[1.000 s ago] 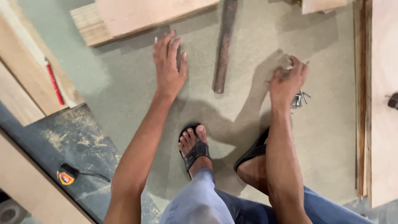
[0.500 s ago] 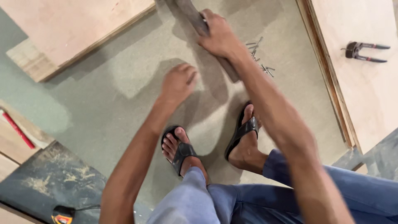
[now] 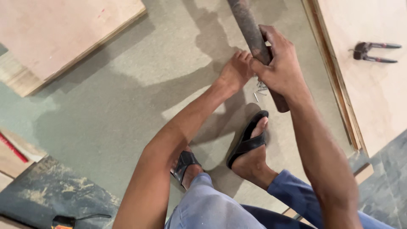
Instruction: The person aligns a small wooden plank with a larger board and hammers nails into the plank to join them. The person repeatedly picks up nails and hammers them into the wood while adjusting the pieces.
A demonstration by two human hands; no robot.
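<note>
My right hand grips a long dark wooden handle that slants up to the top edge of the view; its lower end shows just below my wrist. My left hand reaches down beside it, fingers on the floor board at a small heap of loose nails. Both of my feet in black sandals rest on the grey-green board below the hands.
A plywood sheet lies at the upper left. Another plywood panel runs along the right, with pincers lying on it. A red pencil and a dusty dark surface sit at the lower left.
My right hand took hold of the dark handle and lifted it. My left hand moved from the open floor over to the nails by the handle. The view shifted left.
</note>
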